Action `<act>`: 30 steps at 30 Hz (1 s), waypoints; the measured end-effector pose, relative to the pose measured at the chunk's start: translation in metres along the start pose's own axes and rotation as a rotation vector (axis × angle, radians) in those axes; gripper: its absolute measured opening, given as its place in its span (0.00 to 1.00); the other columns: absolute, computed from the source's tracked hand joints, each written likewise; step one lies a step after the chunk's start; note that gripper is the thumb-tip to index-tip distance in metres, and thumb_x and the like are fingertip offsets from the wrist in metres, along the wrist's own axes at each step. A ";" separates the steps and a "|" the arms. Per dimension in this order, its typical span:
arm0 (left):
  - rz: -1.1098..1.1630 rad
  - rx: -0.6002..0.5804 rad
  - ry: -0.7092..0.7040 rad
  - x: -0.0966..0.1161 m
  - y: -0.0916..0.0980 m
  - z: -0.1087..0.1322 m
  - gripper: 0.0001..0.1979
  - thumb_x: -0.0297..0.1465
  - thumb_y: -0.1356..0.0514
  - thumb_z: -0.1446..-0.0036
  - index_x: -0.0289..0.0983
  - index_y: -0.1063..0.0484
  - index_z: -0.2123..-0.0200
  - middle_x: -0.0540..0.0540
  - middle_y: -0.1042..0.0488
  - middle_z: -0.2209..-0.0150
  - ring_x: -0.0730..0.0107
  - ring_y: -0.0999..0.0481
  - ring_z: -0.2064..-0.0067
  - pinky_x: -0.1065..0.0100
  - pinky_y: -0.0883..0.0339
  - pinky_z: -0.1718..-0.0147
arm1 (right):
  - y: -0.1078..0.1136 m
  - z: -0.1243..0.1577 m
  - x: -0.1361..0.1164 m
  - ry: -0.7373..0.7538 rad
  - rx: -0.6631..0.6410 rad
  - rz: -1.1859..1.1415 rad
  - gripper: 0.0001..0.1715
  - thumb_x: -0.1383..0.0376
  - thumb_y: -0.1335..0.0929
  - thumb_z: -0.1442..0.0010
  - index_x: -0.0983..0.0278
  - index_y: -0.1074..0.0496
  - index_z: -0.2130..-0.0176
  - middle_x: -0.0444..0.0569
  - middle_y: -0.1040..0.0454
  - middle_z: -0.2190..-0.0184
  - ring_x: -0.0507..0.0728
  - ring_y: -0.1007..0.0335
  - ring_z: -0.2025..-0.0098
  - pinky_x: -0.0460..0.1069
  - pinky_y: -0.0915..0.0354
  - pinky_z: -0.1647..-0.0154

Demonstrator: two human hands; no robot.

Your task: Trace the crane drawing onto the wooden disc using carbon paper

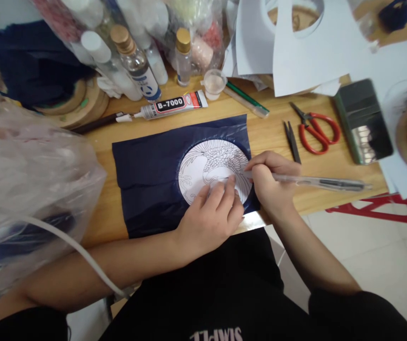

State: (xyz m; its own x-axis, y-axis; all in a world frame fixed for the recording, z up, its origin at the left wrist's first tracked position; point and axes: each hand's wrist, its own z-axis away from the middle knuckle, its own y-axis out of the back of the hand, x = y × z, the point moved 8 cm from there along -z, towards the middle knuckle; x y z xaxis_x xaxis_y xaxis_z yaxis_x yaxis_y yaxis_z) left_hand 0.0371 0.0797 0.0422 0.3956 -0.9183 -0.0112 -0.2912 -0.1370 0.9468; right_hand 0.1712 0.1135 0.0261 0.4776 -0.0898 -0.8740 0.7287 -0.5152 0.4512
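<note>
A dark blue sheet (146, 175) lies flat on the wooden table (278, 128). On it rests a round white paper (210, 166) printed with a line drawing of a bird. My left hand (210, 218) presses flat on the lower edge of the round paper, fingers stretched out. My right hand (269, 182) is closed round a clear pen (317, 182), whose tip touches the drawing near the middle right. The pen's back end points right along the table.
Red-handled scissors (317, 130), dark tweezers (292, 142) and a black phone (363, 121) lie to the right. A B-7000 glue tube (171, 105), several bottles, a small cup (213, 84), white cut paper (306, 42) and wooden hoops (79, 102) crowd the back. A plastic bag (22, 189) bulges at left.
</note>
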 end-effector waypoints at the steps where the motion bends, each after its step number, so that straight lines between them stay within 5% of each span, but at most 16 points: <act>1: -0.001 0.000 0.001 0.000 0.000 0.000 0.17 0.38 0.43 0.37 0.28 0.28 0.55 0.31 0.27 0.47 0.54 0.26 0.52 0.59 0.30 0.57 | 0.000 0.000 0.000 -0.001 0.000 0.001 0.11 0.72 0.38 0.53 0.64 0.29 0.80 0.40 0.32 0.84 0.48 0.37 0.80 0.45 0.42 0.79; 30: -0.018 -0.003 -0.009 0.000 0.000 -0.001 0.18 0.38 0.43 0.38 0.28 0.28 0.55 0.32 0.26 0.47 0.54 0.25 0.53 0.60 0.30 0.57 | 0.003 0.003 0.005 -0.025 0.000 -0.023 0.11 0.73 0.38 0.53 0.64 0.31 0.82 0.40 0.34 0.86 0.48 0.40 0.82 0.45 0.45 0.82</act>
State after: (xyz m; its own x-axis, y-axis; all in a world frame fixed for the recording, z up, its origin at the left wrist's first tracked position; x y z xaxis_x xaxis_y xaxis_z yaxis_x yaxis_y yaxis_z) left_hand 0.0376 0.0802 0.0423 0.3932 -0.9189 -0.0310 -0.2812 -0.1523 0.9475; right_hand 0.1741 0.1086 0.0227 0.4482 -0.0995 -0.8884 0.7394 -0.5173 0.4310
